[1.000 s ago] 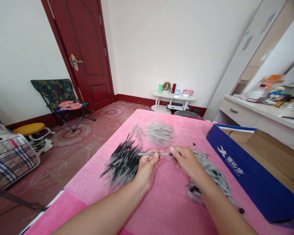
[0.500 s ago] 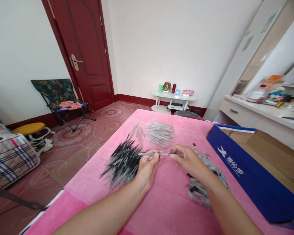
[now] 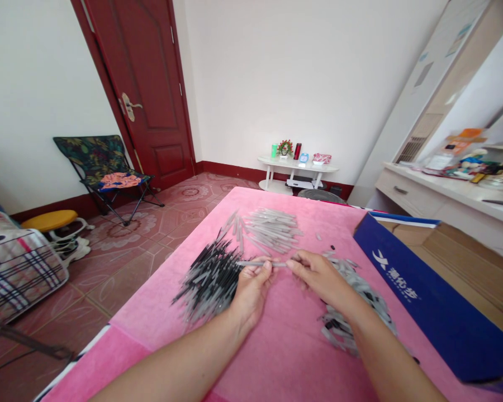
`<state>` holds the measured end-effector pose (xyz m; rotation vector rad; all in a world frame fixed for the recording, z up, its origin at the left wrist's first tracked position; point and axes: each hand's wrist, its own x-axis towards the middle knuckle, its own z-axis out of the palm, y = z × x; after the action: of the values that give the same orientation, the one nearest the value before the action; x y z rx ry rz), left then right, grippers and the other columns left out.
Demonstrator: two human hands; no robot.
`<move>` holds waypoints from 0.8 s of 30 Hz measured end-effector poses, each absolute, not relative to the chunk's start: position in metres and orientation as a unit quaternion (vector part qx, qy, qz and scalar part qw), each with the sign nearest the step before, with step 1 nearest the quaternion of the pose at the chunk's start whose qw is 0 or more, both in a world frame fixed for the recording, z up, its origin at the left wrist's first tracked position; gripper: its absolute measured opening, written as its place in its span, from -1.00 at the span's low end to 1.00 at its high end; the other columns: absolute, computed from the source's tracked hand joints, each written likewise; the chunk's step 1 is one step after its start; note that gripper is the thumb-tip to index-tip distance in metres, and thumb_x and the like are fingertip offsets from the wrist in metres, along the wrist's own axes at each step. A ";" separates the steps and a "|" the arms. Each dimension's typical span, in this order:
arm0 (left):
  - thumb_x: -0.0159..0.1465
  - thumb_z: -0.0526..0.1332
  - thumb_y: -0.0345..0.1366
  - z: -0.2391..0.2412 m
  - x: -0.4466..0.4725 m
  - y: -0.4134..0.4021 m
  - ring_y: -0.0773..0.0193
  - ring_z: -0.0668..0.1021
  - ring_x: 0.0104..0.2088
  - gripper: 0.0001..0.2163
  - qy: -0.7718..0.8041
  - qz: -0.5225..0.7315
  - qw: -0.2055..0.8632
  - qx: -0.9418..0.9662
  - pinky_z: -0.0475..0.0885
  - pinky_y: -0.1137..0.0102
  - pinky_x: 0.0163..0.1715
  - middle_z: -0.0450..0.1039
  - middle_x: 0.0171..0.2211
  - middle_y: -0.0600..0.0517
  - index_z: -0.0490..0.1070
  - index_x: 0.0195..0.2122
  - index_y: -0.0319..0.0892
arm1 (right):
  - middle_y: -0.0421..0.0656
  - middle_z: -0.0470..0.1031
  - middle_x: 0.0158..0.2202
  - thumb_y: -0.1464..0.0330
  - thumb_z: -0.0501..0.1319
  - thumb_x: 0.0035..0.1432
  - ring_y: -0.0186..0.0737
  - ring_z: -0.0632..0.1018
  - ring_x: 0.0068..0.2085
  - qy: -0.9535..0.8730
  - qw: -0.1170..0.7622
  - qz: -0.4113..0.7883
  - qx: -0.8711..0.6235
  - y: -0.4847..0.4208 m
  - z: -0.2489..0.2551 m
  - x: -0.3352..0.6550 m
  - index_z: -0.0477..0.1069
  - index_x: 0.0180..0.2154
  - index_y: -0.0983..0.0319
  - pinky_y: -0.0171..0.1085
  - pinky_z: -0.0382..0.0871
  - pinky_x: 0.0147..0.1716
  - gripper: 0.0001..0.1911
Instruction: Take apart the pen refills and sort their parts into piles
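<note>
My left hand (image 3: 251, 290) pinches a thin grey pen barrel (image 3: 257, 263) held level above the pink cloth (image 3: 285, 346). At the barrel's right end my right hand (image 3: 316, 273) is closed, its fingertips on the tip of the barrel. Left of my left hand lies a heap of black and grey pens (image 3: 209, 276). A pile of grey barrels (image 3: 270, 229) lies farther back. Under my right wrist is a heap of grey caps and small parts (image 3: 360, 307).
An open blue cardboard box (image 3: 423, 290) stands along the table's right side. On the floor to the left are a folding chair (image 3: 103, 167), a yellow stool (image 3: 50, 220) and a plaid bag (image 3: 17, 268). A white side table (image 3: 295, 167) stands by the far wall.
My right hand has slid slightly left along the barrel toward my left hand, closing the gap. My left hand has stayed in place.
</note>
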<state>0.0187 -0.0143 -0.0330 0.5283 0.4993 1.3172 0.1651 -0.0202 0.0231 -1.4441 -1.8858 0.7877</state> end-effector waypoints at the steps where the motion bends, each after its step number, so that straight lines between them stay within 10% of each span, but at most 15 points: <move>1: -0.05 0.33 -0.33 -0.033 0.019 -0.014 0.40 0.46 -0.39 -0.81 0.225 0.597 0.731 0.241 0.32 0.43 -0.22 0.45 -0.40 0.01 0.42 -0.39 -0.25 | -0.27 0.31 -0.64 0.21 0.04 0.08 -0.40 0.38 -0.63 -0.722 0.316 0.293 -0.541 -0.020 0.022 0.165 0.26 -0.53 0.26 -0.44 0.20 -0.63 -0.72; 24: -0.04 0.32 -0.28 -0.032 0.018 -0.015 0.40 0.43 -0.42 -0.79 0.221 0.590 0.727 0.271 0.30 0.46 -0.30 0.44 -0.43 0.01 0.40 -0.40 -0.25 | -0.24 0.33 -0.70 0.14 -0.06 0.11 -0.39 0.35 -0.71 -0.690 0.272 0.367 -0.562 -0.017 0.011 0.166 0.26 -0.60 0.27 -0.42 0.17 -0.71 -0.59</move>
<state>0.0179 -0.0153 -0.0317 0.5982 0.4870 1.3007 0.1661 -0.0165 0.0105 -1.5124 -1.8588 0.9869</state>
